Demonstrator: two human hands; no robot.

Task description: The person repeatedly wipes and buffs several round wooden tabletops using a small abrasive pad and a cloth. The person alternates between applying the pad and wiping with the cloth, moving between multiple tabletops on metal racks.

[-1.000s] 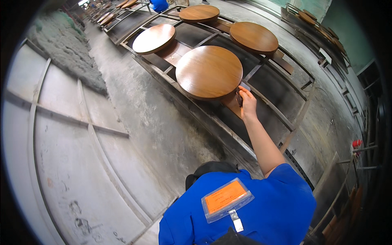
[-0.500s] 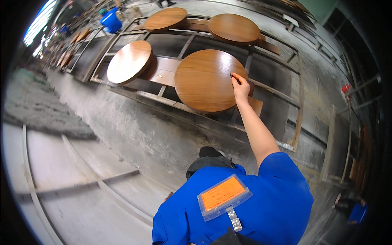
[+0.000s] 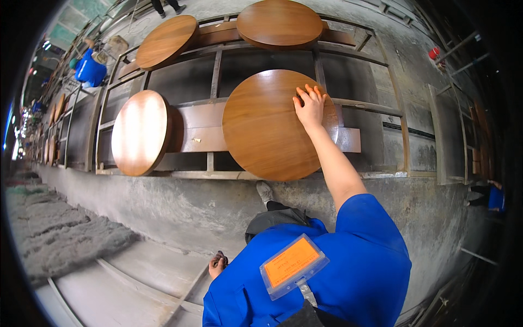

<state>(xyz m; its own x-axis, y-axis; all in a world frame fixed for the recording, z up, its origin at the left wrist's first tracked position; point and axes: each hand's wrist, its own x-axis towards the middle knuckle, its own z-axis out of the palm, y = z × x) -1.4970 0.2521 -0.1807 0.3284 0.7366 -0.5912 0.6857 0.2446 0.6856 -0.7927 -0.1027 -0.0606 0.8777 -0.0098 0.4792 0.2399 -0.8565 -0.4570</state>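
A round brown wooden tabletop (image 3: pixel 261 128) lies on a grey metal rack (image 3: pixel 215 73), over a flat wooden plank (image 3: pixel 199 128). My right hand (image 3: pixel 310 103) rests flat on the tabletop's right part, fingers spread, holding nothing. My arm reaches to it in a blue sleeve. My left hand (image 3: pixel 217 265) hangs low by my side with curled fingers. Something dark shows at them, and I cannot tell whether it is held. An orange badge (image 3: pixel 291 265) hangs on my blue shirt.
Three more round tabletops lie on the rack: one at the left (image 3: pixel 140 132), one further back (image 3: pixel 166 41) and one at the top (image 3: pixel 279 23). A person in blue (image 3: pixel 90 68) works far to the left. A concrete ledge (image 3: pixel 163 201) runs below the rack.
My right hand has moved from the tabletop's edge onto its surface and now lies flat with fingers spread. The view has swung, so the rack sits more squarely ahead.
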